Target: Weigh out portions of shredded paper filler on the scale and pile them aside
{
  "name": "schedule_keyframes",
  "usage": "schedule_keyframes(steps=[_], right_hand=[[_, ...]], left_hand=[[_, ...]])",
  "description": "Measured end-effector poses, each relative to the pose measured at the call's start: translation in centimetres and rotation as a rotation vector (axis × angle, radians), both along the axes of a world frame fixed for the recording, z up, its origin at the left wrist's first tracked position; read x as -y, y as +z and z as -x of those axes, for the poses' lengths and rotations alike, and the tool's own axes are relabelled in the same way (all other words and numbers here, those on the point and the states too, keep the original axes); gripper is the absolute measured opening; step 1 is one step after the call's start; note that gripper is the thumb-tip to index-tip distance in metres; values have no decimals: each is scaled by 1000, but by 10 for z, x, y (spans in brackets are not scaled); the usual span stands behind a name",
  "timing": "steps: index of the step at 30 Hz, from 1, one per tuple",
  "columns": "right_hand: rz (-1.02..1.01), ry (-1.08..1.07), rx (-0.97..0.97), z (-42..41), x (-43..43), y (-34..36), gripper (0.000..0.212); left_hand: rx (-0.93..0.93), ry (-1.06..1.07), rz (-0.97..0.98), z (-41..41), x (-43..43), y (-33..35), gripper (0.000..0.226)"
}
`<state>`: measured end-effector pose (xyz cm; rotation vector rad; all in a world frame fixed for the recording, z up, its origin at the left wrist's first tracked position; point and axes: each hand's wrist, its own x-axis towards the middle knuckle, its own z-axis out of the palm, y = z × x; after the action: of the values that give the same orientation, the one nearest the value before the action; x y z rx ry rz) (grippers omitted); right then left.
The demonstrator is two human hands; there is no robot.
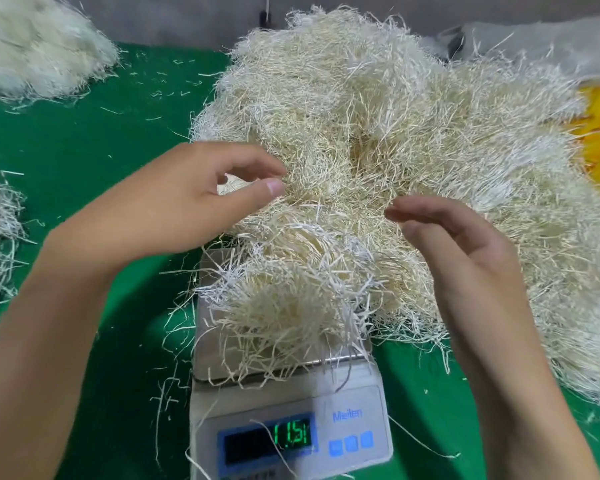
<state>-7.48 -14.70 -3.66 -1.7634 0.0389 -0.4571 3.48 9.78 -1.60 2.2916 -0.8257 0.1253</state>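
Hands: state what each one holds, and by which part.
The left hand pinches a tuft of the shredded paper filler between thumb and forefinger, at the big pile's near left edge. The right hand holds nothing; it is open above the filler.

Both bare forearms reach in from the near edge, the left one passing left of the scale and the right one passing right of it. The left grip hovers beyond the scale's far left corner, back of the hand up, fingers curled, with thumb and forefinger tips nearly closed at the edge of the shredded paper filler; whether they nip any strands cannot be told. The right grip stands on edge beyond the scale's far right corner, palm turned left, fingers straight and together, holding nothing.
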Motion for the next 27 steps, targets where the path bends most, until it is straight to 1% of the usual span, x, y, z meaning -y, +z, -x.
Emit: schedule_keyframes(steps=[6,10,13,14,15,17,18,19,20,21,22,25,26,27], right_hand=[[5,20,6,-1,-1,3,23],[53,31,-42,-3,-2,3,21],[172,36,-135,-5,-2,3,13],[242,46,-190,-6,-3,3,16],[324,70,-259,-7,-3,3,26],[514,152,-393,-11,-4,2,56],[589,197,-436,-12,-6,1,65],[618,235,-461,-13,-8,1,66],[587,256,-452,-14,-10,0,53],[512,271,-420,-16,-12,0,32],[442,275,-370,-17,-13,0,23],[279,238,-243,-19,-13,2,24],[223,236,-211,-20,-13,5,22],[195,240,-181,-20,-14,6,25]], left_hand=[[0,14,-7,4,-1,1,34],[-3,-12,-13,6,2,1,32],[-14,-27,-13,7,-1,2,33],[-20,-33,-26,7,-2,3,34],[-30,-40,-54,7,-4,3,36],[-58,-50,-157,9,-6,3,46],[-70,-53,-218,11,-6,3,53],[-86,-53,-270,13,-5,3,59],[-100,-47,-308,16,-4,4,62],[-104,-32,-332,18,-3,4,63],[-91,-10,-341,20,-2,4,61],[-50,83,-261,28,3,7,61],[-56,105,-211,30,7,7,65],[-72,120,-169,34,12,7,76]])
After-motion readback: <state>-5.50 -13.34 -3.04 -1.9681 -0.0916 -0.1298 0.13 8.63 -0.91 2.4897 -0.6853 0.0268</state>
